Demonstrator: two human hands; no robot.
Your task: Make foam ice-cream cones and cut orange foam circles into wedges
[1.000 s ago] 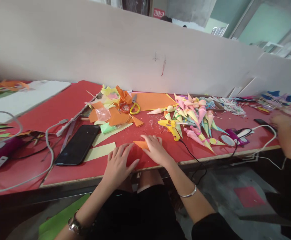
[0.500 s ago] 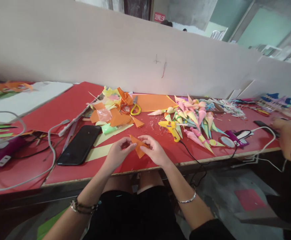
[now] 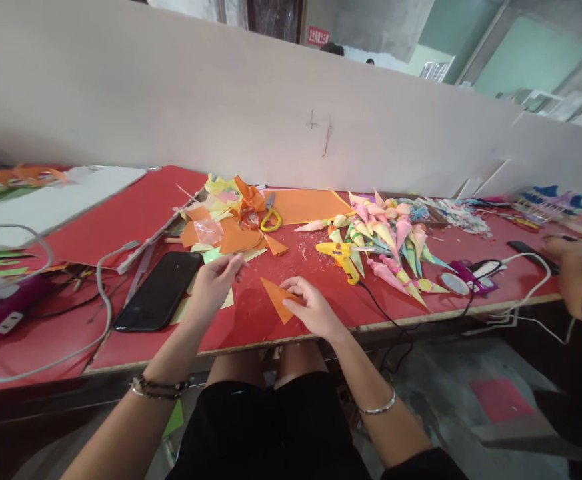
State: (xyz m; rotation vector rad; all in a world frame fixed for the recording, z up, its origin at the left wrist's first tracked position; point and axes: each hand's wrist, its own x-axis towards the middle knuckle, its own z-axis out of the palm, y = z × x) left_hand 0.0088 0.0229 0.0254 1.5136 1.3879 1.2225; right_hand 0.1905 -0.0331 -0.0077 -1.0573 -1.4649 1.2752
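Observation:
My right hand [image 3: 315, 308] pinches an orange triangular sheet [image 3: 279, 300], paper or thin foam, between thumb and fingers, just above the red table's front. To its left, my left hand [image 3: 213, 285] is apart from the sheet, its thumb and fingertips pressed together; whether anything small is between them I cannot make out. Beyond that hand lies a small packet with bright green contents [image 3: 213, 255], partly hidden by it. Pale yellow strips [image 3: 227, 299] lie beneath and beside the hand. Orange scraps [image 3: 241, 237] and yellow-handled scissors [image 3: 271, 219] are farther back.
A yellow glue gun [image 3: 338, 252] with a black cord lies right of centre, against a pile of pastel cones [image 3: 383, 230]. A black phone [image 3: 159, 291] is at left. White cables cross the table's left end. A co-worker's hand [image 3: 568, 250] is at far right.
My left hand has let go of the orange sheet and moved left, toward the green packet. My right hand keeps the sheet, now lower and more fully in view.

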